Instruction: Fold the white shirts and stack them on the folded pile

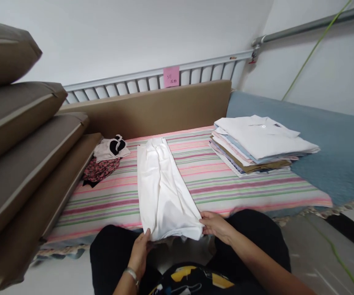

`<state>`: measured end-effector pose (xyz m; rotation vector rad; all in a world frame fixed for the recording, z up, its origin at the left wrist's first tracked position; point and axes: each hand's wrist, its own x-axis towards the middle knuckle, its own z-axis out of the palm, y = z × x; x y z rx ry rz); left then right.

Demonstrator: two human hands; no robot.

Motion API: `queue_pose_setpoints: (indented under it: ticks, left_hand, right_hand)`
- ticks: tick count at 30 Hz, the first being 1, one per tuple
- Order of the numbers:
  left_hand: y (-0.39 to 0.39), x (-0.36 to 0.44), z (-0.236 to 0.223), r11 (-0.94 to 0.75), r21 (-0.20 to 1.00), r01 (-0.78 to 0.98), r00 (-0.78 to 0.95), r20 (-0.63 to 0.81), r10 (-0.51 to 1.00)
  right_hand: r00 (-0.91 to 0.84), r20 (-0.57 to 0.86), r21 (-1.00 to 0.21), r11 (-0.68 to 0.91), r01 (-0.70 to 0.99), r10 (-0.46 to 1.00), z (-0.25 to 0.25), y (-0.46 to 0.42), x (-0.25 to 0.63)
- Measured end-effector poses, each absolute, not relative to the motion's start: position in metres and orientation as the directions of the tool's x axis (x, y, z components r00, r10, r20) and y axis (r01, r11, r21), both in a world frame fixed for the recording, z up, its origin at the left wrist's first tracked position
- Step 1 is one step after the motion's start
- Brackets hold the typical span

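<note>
diffuse light washes the pale wall, shadows are soft, and distortion stretches the edges.

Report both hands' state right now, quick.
Left hand: closed, pinching the white garment's near left corner.
Right hand: closed, pinching its near right corner.

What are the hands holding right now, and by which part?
A white garment, by its near corners: left hand at the left one, right hand at the right.

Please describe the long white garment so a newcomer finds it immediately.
On the striped sheet, between the stacked cushions and the pile of folded clothes, lies the long white garment. It alone is held: left hand and right hand at its near corners.
</note>
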<state>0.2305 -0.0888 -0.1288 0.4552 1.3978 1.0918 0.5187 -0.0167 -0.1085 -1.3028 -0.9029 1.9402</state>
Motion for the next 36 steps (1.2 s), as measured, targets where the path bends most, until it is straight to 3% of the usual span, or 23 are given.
queue_pose_setpoints:
  ticks: [6,8,10,13,15,19,21,28,36]
  left_hand:
    - [-0.085,0.231,-0.131,0.403,0.905,-0.135,-0.237,-0.424,0.874]
    - [-0.084,0.227,-0.135,0.425,0.901,-0.084,-0.264,-0.432,0.862]
    - [-0.084,0.224,-0.140,0.448,0.890,-0.086,-0.274,-0.454,0.848]
    - [-0.085,0.224,-0.145,0.433,0.896,-0.102,-0.254,-0.444,0.859]
    - [-0.086,0.225,-0.148,0.418,0.901,-0.116,-0.229,-0.433,0.872]
    - [-0.086,0.224,-0.150,0.398,0.907,-0.138,-0.193,-0.419,0.887]
    - [-0.087,0.221,-0.149,0.380,0.916,-0.127,-0.185,-0.398,0.899]
    - [-0.091,0.213,-0.154,0.325,0.942,-0.085,-0.140,-0.335,0.932]
    - [-0.085,0.219,-0.163,0.341,0.939,-0.032,-0.111,-0.343,0.933]
  right_hand:
    - [-0.338,-0.490,-0.822,-0.555,-0.127,0.804,-0.115,-0.018,0.523]
    - [-0.278,-0.558,-0.816,-0.578,0.010,0.782,-0.113,-0.015,0.523]
    - [-0.111,-0.571,-0.809,-0.535,0.243,0.813,-0.105,-0.010,0.521]
    - [0.017,-0.280,-0.832,-0.251,0.495,0.960,-0.081,-0.001,0.508]
    - [-0.057,-0.201,-0.869,-0.151,0.472,0.978,-0.063,0.005,0.487]
    - [-0.222,-0.517,-0.846,-0.453,0.282,0.827,-0.044,0.020,0.421]
    - [-0.234,-0.584,-0.809,-0.534,0.246,0.777,-0.046,0.031,0.388]
    - [-0.163,-0.666,-0.730,-0.591,0.343,0.728,-0.059,0.075,0.332]
    - [-0.067,-0.593,-0.715,-0.486,0.502,0.803,-0.081,0.087,0.345]
